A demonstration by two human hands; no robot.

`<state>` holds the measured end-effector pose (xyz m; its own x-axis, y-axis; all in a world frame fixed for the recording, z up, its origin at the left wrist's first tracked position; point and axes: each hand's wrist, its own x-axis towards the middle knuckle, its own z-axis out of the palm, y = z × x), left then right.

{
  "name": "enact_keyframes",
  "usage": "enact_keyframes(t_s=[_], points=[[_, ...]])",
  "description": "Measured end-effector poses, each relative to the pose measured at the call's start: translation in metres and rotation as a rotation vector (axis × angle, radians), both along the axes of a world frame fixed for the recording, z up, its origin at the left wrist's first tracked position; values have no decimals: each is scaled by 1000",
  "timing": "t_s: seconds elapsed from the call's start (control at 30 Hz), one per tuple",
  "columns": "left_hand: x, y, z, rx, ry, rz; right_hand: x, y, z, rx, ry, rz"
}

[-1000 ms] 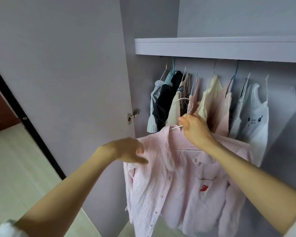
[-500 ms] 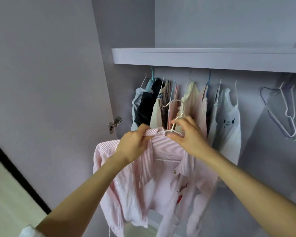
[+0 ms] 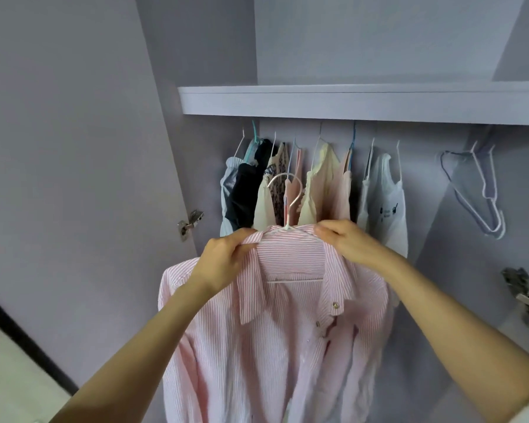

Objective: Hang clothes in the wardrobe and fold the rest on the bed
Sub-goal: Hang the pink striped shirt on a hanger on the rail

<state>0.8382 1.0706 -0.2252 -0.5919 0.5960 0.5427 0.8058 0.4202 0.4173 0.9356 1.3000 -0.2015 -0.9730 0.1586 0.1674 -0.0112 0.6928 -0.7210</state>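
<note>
**Both hands hold up the pink shirt at the wardrobe**

Here, two bare arms reach up and forward. The left hand (image 3: 223,261) has its fingers curled round the left side of the collar of the pink striped shirt (image 3: 287,331). The right hand (image 3: 345,242) pinches the right side of the collar, by the shoulder. The shirt sits on a white hanger (image 3: 286,203), and the hook of the hanger sticks up between the two hands.

The shirt is held in front of the open wardrobe, lower than the shelf (image 3: 348,102) and nearer than the hanging clothes (image 3: 318,190). The hook is in the air and is not on anything. The hanging clothes are in a row under the shelf: pale blue, dark, cream, pink and white ones. The white top (image 3: 385,206) at the right end has a small dark print. Far to the right, some empty hangers (image 3: 483,196) hang on their own. A metal hinge (image 3: 190,224) is on the left and another hinge (image 3: 522,291) is on the right.

The rail is hidden behind the shelf. The shirt covers the bottoms of the hanging clothes, and its own bottom is cut off. The print is too small to read.
</note>
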Motion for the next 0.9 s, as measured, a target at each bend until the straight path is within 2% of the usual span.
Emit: enact_keyframes(t_s=[0.07,0.23,0.33,0.47,0.6,0.77,0.9], points=[[-3,-2,0,58,-40,78,7,4,-6,-66,27,-43],[-8,-11,7,150,-76,186,28,40,-31,288,50,-163],[-7,-8,10,165,-45,186,36,53,-41,387,-5,-224],[-8,1,10,168,-110,84,51,54,-35,450,82,-182],[-11,21,5,145,-245,-33,73,51,-33,551,48,-156],[-6,67,-18,55,-513,-152,124,61,-52,543,-27,-350],[6,110,-30,-138,-643,-292,172,67,-80,481,-105,-540]])
